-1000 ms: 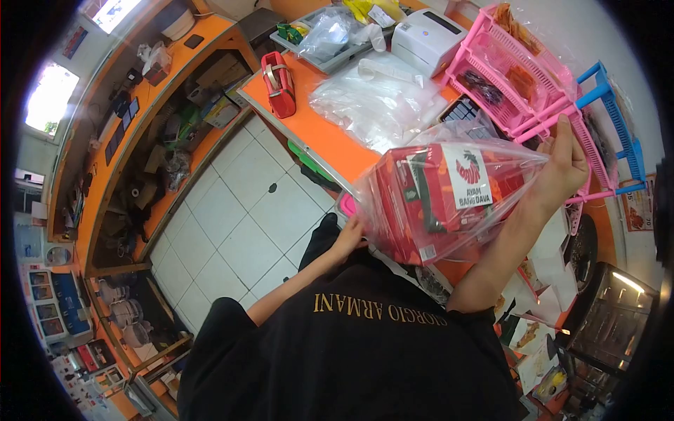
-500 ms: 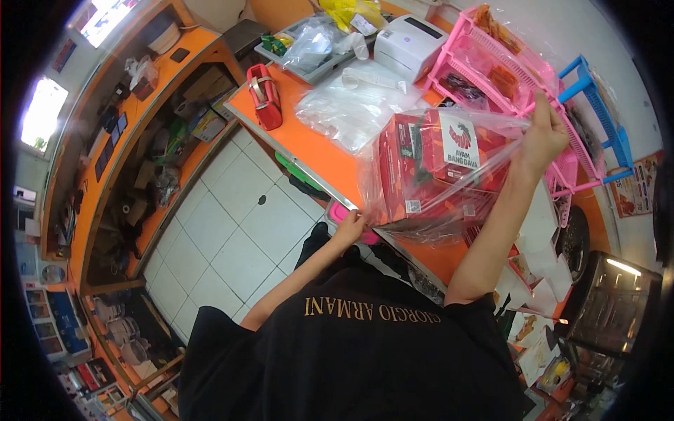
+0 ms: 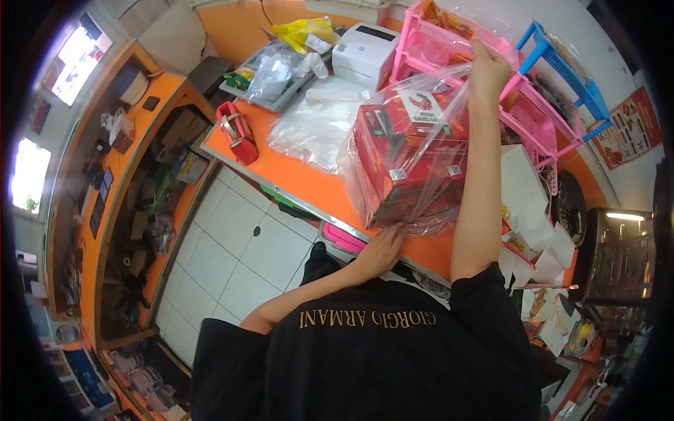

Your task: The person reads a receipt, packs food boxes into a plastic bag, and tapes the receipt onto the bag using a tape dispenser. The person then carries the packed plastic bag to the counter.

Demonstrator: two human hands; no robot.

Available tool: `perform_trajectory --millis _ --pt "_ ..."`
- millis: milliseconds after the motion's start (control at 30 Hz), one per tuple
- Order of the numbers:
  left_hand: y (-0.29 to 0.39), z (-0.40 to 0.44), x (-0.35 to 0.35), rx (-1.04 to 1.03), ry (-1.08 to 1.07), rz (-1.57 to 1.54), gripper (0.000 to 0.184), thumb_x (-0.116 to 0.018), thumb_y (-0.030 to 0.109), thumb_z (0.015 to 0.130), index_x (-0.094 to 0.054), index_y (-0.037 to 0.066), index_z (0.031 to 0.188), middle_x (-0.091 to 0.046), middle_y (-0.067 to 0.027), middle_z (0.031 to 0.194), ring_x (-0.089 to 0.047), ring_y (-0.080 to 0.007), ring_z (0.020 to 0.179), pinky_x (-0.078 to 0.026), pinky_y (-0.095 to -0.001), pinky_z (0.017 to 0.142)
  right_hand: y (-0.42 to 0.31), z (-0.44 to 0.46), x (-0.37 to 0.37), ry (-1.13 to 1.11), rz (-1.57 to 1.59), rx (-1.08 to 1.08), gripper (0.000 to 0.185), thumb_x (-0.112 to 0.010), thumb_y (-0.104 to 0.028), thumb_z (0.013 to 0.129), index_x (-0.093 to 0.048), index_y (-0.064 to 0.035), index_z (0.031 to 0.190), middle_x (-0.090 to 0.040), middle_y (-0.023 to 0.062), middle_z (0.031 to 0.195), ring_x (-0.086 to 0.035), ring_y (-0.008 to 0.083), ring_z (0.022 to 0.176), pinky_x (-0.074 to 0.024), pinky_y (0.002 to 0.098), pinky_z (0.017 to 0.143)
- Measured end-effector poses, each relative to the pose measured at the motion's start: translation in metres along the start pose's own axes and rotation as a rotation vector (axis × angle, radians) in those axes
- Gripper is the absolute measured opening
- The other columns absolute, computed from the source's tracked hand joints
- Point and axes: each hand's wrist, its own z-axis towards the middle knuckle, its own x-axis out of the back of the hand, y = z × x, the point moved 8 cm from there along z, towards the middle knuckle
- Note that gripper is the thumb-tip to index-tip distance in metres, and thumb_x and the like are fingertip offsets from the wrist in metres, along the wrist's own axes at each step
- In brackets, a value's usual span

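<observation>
Red food boxes (image 3: 414, 158) with a white rooster label sit stacked inside a clear plastic bag (image 3: 425, 203) on the orange counter. My right hand (image 3: 489, 74) is closed on the bag's upper edge and holds it stretched up beside the pink rack. Low at the counter's front edge, my left hand (image 3: 385, 251) has its fingers curled against the bag's bottom, under the near corner of the boxes. The tips of those fingers are partly hidden.
Flat plastic bags (image 3: 319, 126), a red tape dispenser (image 3: 237, 133), a white label printer (image 3: 363, 55) and a grey tray (image 3: 270, 77) lie beyond the boxes. Pink rack (image 3: 533, 116) and blue rack (image 3: 572, 81) stand right, near open white cartons (image 3: 523, 182).
My left hand has moved right along the counter edge to beneath the boxes. My right hand has lifted the bag's edge higher, and the boxes look tilted. The view has shifted.
</observation>
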Motion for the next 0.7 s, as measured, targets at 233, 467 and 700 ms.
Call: perform_trajectory --millis 233,467,700 --pt "-0.032 -0.001 -0.079 0.105 -0.259 0.354 0.045 -0.06 0.01 0.07 -0.05 -0.002 0.112 -0.049 -0.0146 0.109 -0.05 -0.0259 0.101 -0.042 -0.0354 0.082 -0.001 0.0 0.005 0.014 -0.032 -0.005 0.027 -0.069 -0.02 0.072 -0.07 0.0036 0.084 -0.068 0.0101 0.073 -0.061 0.014 0.069 -0.047 0.0293 0.071" --pt "-0.036 -0.018 -0.034 -0.046 -0.334 0.241 0.058 -0.074 0.026 0.062 -0.054 0.015 0.115 -0.049 -0.0103 0.114 -0.044 -0.0253 0.114 -0.036 -0.0487 0.092 -0.009 -0.001 0.016 -0.042 0.14 -0.048 0.022 -0.068 -0.015 0.076 -0.069 0.0056 0.08 -0.063 0.0025 0.067 -0.053 0.0081 0.062 -0.0419 0.0243 0.06" --pt "-0.102 -0.029 0.043 0.146 -0.469 0.544 0.063 -0.076 0.03 0.063 -0.051 0.02 0.12 -0.05 -0.0016 0.115 -0.042 -0.019 0.12 -0.024 -0.0649 0.1 -0.009 0.006 0.038 -0.029 0.23 0.18 0.016 -0.07 -0.013 0.078 -0.07 0.0024 0.082 -0.049 -0.0063 0.058 -0.037 0.0012 0.05 -0.0249 0.0197 0.044"
